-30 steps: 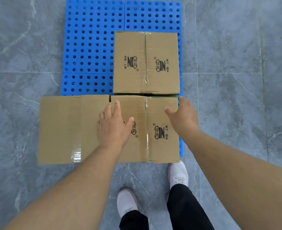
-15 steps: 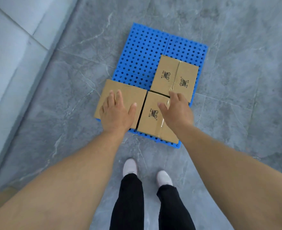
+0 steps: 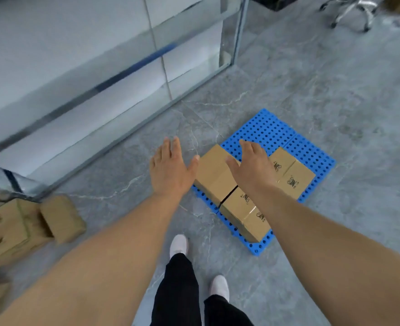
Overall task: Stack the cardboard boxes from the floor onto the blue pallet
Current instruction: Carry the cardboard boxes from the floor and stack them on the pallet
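Observation:
Three cardboard boxes sit on the blue perforated pallet (image 3: 265, 128): a plain one (image 3: 214, 172) at its left corner, a printed one (image 3: 246, 212) at the near corner, and another printed one (image 3: 293, 175) on the right. My left hand (image 3: 169, 170) hovers over the floor left of the pallet, fingers straight, holding nothing. Above the boxes floats my right hand (image 3: 253, 165), fingers spread and empty, touching none of them. More cardboard boxes (image 3: 17, 227) lie on the floor at the far left, blurred.
A glass partition with a metal frame (image 3: 123, 85) runs along the left. A chair base (image 3: 352, 10) stands at the top right. My legs and white shoes (image 3: 179, 245) are at the bottom centre on the grey tiled floor.
Both hands have lifted off the box tops and now hover. The view has pulled back and swung left, bringing the floor boxes and the glass partition into sight.

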`<state>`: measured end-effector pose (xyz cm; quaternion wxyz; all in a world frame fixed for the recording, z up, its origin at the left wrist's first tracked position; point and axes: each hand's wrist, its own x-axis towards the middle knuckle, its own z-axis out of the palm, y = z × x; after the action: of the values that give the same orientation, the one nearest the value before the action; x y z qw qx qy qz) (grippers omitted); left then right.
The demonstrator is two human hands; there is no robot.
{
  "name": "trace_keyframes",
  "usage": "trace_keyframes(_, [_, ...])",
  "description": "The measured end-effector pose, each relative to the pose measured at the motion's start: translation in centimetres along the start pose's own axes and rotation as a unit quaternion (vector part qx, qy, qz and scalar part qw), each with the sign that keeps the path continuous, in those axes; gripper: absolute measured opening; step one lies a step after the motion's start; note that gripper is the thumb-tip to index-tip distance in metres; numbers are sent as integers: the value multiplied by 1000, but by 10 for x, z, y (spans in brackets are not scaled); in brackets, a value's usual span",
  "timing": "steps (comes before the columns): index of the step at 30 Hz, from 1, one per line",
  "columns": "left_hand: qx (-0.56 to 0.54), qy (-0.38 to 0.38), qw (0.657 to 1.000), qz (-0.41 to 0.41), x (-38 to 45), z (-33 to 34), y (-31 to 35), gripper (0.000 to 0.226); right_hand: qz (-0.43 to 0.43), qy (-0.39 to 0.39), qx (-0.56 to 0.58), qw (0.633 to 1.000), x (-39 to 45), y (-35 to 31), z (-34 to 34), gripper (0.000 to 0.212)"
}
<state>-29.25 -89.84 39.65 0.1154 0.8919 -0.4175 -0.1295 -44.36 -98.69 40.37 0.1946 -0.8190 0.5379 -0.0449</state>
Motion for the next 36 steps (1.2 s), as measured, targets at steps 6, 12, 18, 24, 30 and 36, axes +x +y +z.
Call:
trace_keyframes(6, [-16,59,996,-59,-43,-64,-30,73,-106,18,-2,994,-22,-70,-24,56])
trace_keyframes(12, [-16,115,986,-119,-75,-117,-83,73,-201,10,-14,979,-45,-146,-33,55])
trace_keyframes(18, [-38,165,971,-167,-111,-163,-149,72,-283,3,-23,959,-82,-232,-26,58])
trace_keyframes(24, [-52,194,949,-241,-163,-194,-242,73,-353,-15,-24,935,-135,-323,4,60])
trace_keyframes(30, [-43,228,921,-313,-214,-218,-329,71,-407,-26,-20,913,-192,-407,39,58])
trace_keyframes(36, [-34,247,903,-350,-270,-239,-399,70,-457,-31,-6,889,-252,-475,72,56])
